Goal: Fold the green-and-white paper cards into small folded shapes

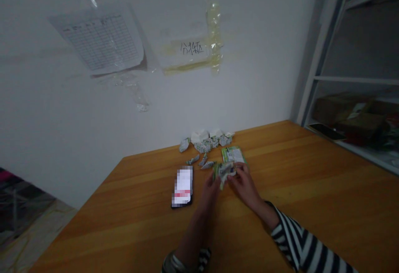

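Note:
Between my left hand (211, 189) and my right hand (245, 183) is a crumpled, green-and-white printed wrapper (225, 171), held just above the table. Fingers of both hands are closed on its edges, left and right. Whether anything is inside it I cannot make out. Just behind my right hand lies a flat green-and-white packet (233, 154). Beyond my left hand are several small twisted wrapper pieces (207, 165). Farther back, against the wall, sits a row of crumpled printed wrappers (204, 145) with white lumps (200, 135) among them.
A lit phone (183, 186) lies left of my hands on the wooden table (124, 215). Taped papers (106, 42) hang on the white wall. At the right stands a shelf unit (352, 79) holding a cardboard box (343, 109) and a dark phone-like slab (326, 132).

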{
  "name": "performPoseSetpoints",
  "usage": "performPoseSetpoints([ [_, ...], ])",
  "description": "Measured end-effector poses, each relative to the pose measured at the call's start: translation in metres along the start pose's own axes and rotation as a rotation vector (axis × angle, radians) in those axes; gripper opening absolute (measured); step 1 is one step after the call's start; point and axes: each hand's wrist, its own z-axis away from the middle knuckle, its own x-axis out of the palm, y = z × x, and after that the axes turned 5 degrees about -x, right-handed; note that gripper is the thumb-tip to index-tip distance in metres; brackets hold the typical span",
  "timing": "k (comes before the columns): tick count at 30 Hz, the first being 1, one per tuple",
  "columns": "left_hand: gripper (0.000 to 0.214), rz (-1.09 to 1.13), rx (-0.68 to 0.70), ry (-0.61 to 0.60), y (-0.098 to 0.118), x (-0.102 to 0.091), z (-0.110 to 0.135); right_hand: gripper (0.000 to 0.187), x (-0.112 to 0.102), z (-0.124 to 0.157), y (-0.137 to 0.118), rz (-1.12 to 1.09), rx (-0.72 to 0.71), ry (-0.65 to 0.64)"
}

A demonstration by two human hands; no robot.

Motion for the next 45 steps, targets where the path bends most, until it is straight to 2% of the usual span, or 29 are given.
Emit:
performPoseSetpoints([
  [2,0.065,0.095,0.006,-0.132,-0.005,-0.001,0.000,0.028,0.001,-0.001,-0.002,-0.080,0.052,0.054],
  [4,0.068,0.194,-0.002,-0.248,-0.011,-0.002,-0.001,0.032,0.002,-0.001,-0.002,-0.190,0.150,0.033],
  [5,0.066,0.220,-0.011,-0.263,-0.012,-0.002,-0.001,0.033,0.003,-0.001,-0.002,-0.251,0.210,0.009],
  [8,0.052,0.226,-0.057,-0.170,-0.014,-0.003,-0.002,0.036,0.005,0.000,-0.002,-0.397,0.333,-0.008],
  [11,0.050,0.236,-0.119,-0.083,-0.010,-0.003,-0.004,0.040,0.006,0.001,-0.005,-0.423,0.343,-0.009],
  [18,0.050,0.196,-0.139,0.057,-0.007,-0.005,-0.006,0.039,0.007,0.002,-0.005,-0.445,0.339,-0.099],
  [24,0.050,0.151,-0.118,0.099,-0.008,-0.009,-0.006,0.041,0.007,0.003,-0.012,-0.476,0.356,-0.125],
  [34,0.050,0.083,-0.128,0.215,-0.002,-0.010,-0.003,0.047,0.003,0.004,-0.010,-0.374,0.332,-0.189],
  [45,0.057,0.070,-0.113,0.197,-0.001,-0.009,-0.003,0.047,0.003,0.004,-0.014,-0.367,0.327,-0.149],
])
